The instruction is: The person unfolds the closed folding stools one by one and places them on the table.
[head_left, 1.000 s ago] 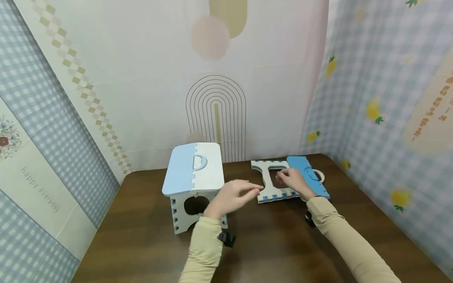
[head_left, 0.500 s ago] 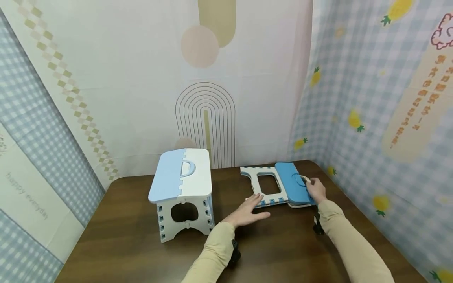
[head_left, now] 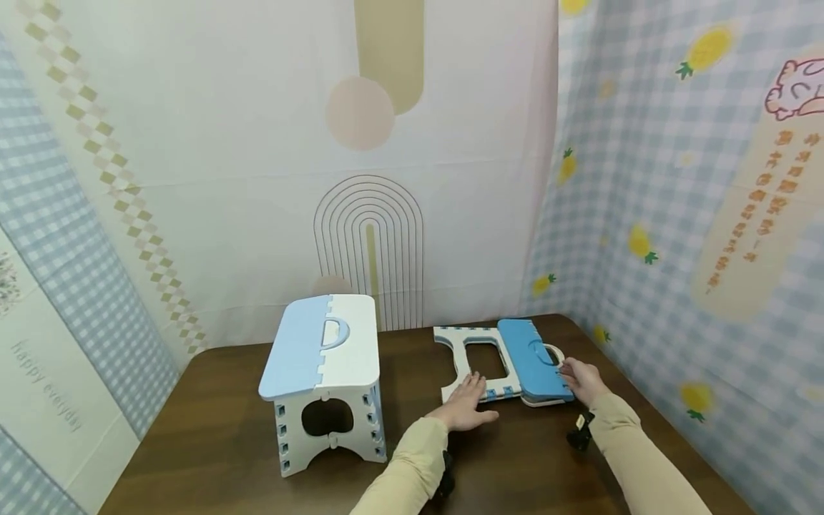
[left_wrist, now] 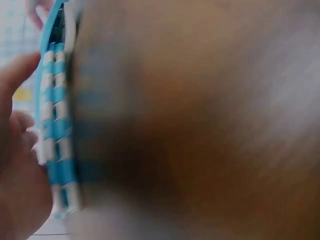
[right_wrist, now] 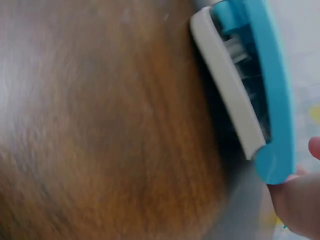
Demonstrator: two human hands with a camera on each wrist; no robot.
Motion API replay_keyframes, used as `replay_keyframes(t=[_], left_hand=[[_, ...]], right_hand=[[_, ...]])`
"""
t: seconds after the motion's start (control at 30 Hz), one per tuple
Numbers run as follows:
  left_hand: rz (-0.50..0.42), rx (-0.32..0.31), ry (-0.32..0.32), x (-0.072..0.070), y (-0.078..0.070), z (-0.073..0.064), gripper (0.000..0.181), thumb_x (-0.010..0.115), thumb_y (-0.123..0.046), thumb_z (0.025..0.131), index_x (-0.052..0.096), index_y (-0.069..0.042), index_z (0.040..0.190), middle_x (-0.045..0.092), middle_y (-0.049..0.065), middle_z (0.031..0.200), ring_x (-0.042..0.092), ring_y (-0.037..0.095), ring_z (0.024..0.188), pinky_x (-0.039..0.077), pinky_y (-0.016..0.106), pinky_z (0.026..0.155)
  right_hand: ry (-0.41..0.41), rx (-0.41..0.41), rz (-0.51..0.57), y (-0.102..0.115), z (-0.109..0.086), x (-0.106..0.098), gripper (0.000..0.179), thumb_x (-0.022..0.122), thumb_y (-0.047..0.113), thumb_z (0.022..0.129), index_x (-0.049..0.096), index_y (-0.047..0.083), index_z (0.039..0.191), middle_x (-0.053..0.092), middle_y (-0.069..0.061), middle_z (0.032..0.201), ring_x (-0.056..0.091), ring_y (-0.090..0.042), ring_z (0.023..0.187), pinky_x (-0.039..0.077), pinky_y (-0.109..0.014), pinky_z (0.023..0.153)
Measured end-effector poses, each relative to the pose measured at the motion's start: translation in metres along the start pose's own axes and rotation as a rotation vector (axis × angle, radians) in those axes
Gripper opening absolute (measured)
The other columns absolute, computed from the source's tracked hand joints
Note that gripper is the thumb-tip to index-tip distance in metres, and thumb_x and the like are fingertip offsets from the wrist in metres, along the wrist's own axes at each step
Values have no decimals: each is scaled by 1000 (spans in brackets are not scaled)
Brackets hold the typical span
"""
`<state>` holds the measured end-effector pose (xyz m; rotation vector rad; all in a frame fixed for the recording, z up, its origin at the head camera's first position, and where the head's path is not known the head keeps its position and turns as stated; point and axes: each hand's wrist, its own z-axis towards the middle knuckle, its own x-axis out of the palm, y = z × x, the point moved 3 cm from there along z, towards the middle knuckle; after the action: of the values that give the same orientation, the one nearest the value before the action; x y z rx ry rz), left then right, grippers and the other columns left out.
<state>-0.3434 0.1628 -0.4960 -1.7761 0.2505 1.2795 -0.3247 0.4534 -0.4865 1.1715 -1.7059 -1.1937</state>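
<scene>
A folding stool [head_left: 524, 365], blue and white, lies folded flat on the table at the right, with a white carry handle [head_left: 556, 352] at its right end. My left hand [head_left: 465, 408] rests its straight fingers over the white leg panel [head_left: 458, 357] at the near side, thumb held apart. In the left wrist view that hand [left_wrist: 22, 170] lies along the stool's hinged edge [left_wrist: 59, 120]. At the blue seat's right edge, beside the handle, my right hand [head_left: 584, 380] grips with bent fingers. The right wrist view has the thumb and fingers at the blue end [right_wrist: 277, 100].
A second folding stool [head_left: 350, 336], light blue and white, stands unfolded on the brown table [head_left: 212, 422] to the left. A patterned cloth [head_left: 270, 157] hangs behind the table, and a checked cloth [head_left: 650, 179] closes off the right side.
The right hand has moved from the leg panel's opening to the seat's handle end. My left hand has gone right, down onto the folded stool. The head view has tilted up.
</scene>
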Motion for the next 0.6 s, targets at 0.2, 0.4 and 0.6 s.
replay_keyframes(t=[0.2,0.4,0.6], left_hand=[[-49,-76,-90,7,6,-5,72,50,-40,98,22,-4,154,16,14,163,12,29,152,13,44,124],[45,-62,-219,1,-2,-6,61,57,-31,96,39,-5,148,38,13,154,31,30,146,28,43,119],[266,-95,-438,0,-8,-11,48,74,-22,83,62,-8,128,62,9,130,56,25,125,48,37,100]], right_hand=[[23,41,25,3,-7,5,33,41,20,101,50,-3,123,64,7,80,63,0,75,55,-18,72],[-13,47,91,8,-12,1,22,42,15,100,62,5,96,68,4,70,69,-5,67,58,-21,69],[52,63,57,4,-20,-1,34,40,10,101,67,8,81,70,-1,64,71,-8,62,59,-22,67]])
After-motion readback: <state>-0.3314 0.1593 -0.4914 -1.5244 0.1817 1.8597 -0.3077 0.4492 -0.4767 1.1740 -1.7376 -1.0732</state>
